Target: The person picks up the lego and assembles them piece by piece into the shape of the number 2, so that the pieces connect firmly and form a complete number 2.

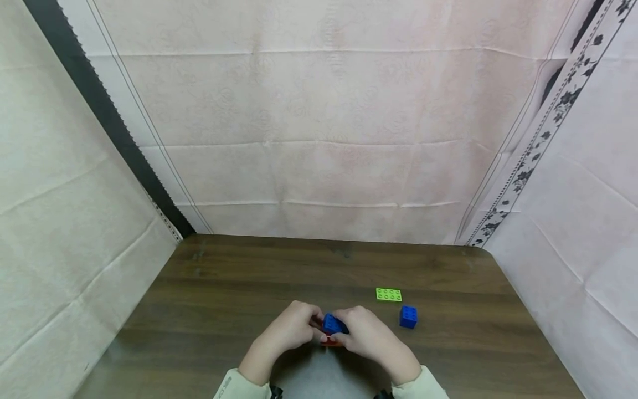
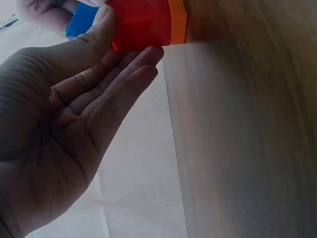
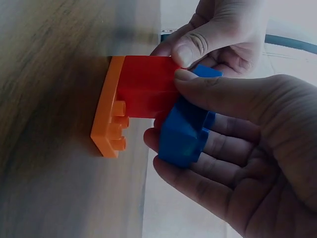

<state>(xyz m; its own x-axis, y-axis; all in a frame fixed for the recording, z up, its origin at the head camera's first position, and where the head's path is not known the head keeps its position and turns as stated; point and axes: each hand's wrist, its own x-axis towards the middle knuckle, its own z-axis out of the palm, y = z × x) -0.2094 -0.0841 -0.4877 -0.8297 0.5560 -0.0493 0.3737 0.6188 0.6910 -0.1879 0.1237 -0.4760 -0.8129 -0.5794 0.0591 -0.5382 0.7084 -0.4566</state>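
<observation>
Now | right hand (image 1: 368,333) pinches sloped blue plastic brick (image 3: 179,135) | left hand (image 1: 291,328) grips red plastic block (image 3: 144,82) below right hand

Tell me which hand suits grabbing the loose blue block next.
Probably the right hand: though holding a blue block, it's nearer the loose block than the left hand is.

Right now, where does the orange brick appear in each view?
Head: orange brick low, near centre, mostly hidden.
Left wrist: orange brick at the top edge, right of centre, cut off.
Right wrist: orange brick left of centre, studs showing.
Shared landmark: the red block on it.
</observation>
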